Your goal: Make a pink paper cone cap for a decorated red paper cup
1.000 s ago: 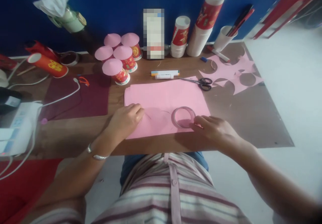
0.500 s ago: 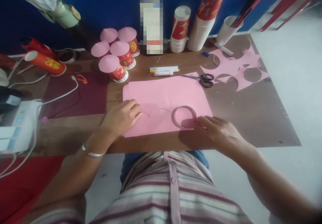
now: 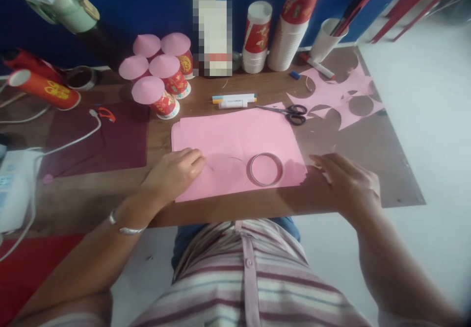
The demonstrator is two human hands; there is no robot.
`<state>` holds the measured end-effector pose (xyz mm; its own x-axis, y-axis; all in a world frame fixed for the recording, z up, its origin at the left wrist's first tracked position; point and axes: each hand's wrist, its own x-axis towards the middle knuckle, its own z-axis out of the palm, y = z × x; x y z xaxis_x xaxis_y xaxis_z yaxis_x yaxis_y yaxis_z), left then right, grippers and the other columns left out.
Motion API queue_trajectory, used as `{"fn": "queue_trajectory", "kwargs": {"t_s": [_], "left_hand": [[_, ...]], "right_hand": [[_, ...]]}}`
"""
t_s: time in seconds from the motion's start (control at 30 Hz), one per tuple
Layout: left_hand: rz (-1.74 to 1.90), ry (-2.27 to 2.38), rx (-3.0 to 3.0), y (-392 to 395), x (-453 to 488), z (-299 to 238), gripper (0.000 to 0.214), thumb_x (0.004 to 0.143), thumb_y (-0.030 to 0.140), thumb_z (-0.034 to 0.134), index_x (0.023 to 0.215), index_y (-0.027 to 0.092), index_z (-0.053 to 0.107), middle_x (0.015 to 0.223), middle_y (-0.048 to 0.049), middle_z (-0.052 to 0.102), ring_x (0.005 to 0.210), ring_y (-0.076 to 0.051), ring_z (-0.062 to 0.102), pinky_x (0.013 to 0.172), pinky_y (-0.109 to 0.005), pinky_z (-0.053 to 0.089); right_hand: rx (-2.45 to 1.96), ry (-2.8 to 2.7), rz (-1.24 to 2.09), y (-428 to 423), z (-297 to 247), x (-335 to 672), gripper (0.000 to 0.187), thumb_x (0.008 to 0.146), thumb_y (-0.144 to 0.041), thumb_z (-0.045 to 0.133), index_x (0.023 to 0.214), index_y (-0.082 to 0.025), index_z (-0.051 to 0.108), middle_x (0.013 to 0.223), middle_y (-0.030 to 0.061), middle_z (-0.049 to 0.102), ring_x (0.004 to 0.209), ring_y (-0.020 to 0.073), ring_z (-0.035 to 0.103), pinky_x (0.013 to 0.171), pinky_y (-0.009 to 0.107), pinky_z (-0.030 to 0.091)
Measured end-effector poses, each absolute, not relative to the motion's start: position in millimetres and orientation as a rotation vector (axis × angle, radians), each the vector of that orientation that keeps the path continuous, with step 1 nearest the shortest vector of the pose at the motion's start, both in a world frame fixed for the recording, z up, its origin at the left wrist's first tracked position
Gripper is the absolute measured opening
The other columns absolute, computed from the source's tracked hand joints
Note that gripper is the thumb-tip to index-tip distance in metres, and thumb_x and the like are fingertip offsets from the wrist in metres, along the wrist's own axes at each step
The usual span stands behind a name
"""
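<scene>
A stack of pink paper sheets (image 3: 221, 133) lies on the table before me. My left hand (image 3: 180, 167) rests on its left side, fingers curled and pressed together; what is under them, if anything, is hidden. Short thin dark curved lines show on the paper beside these fingers. A tape-like ring (image 3: 251, 170) lies flat on the right part of the top sheet, untouched. My right hand (image 3: 348, 180) is just right of the stack, apart from the ring, its fingers stretched to the left and the thumb lower, with no held thing visible. Black-handled scissors (image 3: 296, 115) lie across the stack's upper right edge.
Several cups with pink paper cones (image 3: 148, 90) stand at the back left. Markers (image 3: 233, 104) lie behind the paper. Stacked paper cups (image 3: 256, 37) and a white pen cup (image 3: 324, 42) stand farther back. Cut pink scraps (image 3: 346, 96) lie right; a white cable (image 3: 73, 141) runs left.
My right hand has let go of the ring and moved right, off the paper. The ring stays on the sheet. My left hand has kept its place on the paper. The whole view has shifted slightly.
</scene>
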<state>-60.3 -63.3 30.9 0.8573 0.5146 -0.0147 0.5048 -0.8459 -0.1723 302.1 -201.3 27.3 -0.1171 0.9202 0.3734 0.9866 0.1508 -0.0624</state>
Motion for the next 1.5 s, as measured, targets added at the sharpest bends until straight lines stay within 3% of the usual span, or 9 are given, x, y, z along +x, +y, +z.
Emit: {"fn": "queue_trajectory", "kwargs": {"t_s": [0.2, 0.53, 0.77, 1.03, 1.3, 1.5], "left_hand": [[0.085, -0.736, -2.792, -64, -56, 33, 0.022, 0.091, 0.003, 0.051, 0.08, 0.018, 0.064, 0.081, -0.0058, 0.065, 0.076, -0.022, 0.063, 0.064, -0.036, 0.048], [0.114, -0.718, -2.799, -64, -63, 39, 0.014, 0.092, 0.008, 0.056, 0.089, 0.018, 0.065, 0.088, -0.0061, 0.066, 0.081, -0.022, 0.064, 0.067, -0.037, 0.049], [0.149, -0.75, -2.766, -66, -57, 42, 0.017, 0.087, 0.001, 0.056, 0.083, 0.016, 0.061, 0.083, -0.0061, 0.062, 0.076, -0.022, 0.062, 0.061, -0.035, 0.046], [0.144, -0.789, -2.781, -67, -64, 45, 0.008, 0.092, 0.012, 0.059, 0.087, 0.017, 0.061, 0.088, -0.0059, 0.064, 0.082, -0.023, 0.064, 0.064, -0.037, 0.048], [0.213, -0.834, -2.735, -63, -60, 39, 0.019, 0.084, -0.002, 0.056, 0.079, 0.016, 0.059, 0.08, -0.0062, 0.062, 0.072, -0.022, 0.063, 0.057, -0.034, 0.043], [0.167, -0.887, -2.799, -66, -65, 48, 0.008, 0.094, 0.019, 0.06, 0.087, 0.016, 0.062, 0.089, -0.0072, 0.066, 0.083, -0.023, 0.066, 0.063, -0.034, 0.045]], "right_hand": [[-1.93, -2.042, -0.232, -208, 17, 305, 0.018, 0.101, -0.025, 0.056, 0.104, -0.021, 0.073, 0.098, 0.0062, 0.077, 0.086, 0.0205, 0.071, 0.066, 0.029, 0.047], [-1.792, -2.136, -0.209, -213, 13, 293, 0.015, 0.098, -0.018, 0.06, 0.109, -0.016, 0.071, 0.097, 0.0061, 0.075, 0.086, 0.0188, 0.069, 0.069, 0.029, 0.048], [-1.738, -2.151, -0.302, -204, 4, 291, 0.011, 0.098, -0.02, 0.062, 0.101, -0.018, 0.072, 0.095, 0.0053, 0.074, 0.085, 0.019, 0.066, 0.069, 0.031, 0.045], [-1.714, -2.26, -0.333, -195, 4, 290, 0.014, 0.099, -0.022, 0.059, 0.097, -0.018, 0.072, 0.096, 0.0065, 0.072, 0.083, 0.0201, 0.062, 0.072, 0.033, 0.041], [-1.8, -2.292, -0.3, -191, -1, 288, 0.018, 0.1, -0.023, 0.056, 0.098, -0.021, 0.073, 0.095, 0.0052, 0.072, 0.085, 0.0209, 0.063, 0.075, 0.034, 0.041], [-1.762, -2.302, -0.308, -196, 1, 291, 0.021, 0.102, -0.024, 0.052, 0.098, -0.019, 0.072, 0.098, 0.0071, 0.072, 0.086, 0.0217, 0.062, 0.074, 0.035, 0.042]]}}
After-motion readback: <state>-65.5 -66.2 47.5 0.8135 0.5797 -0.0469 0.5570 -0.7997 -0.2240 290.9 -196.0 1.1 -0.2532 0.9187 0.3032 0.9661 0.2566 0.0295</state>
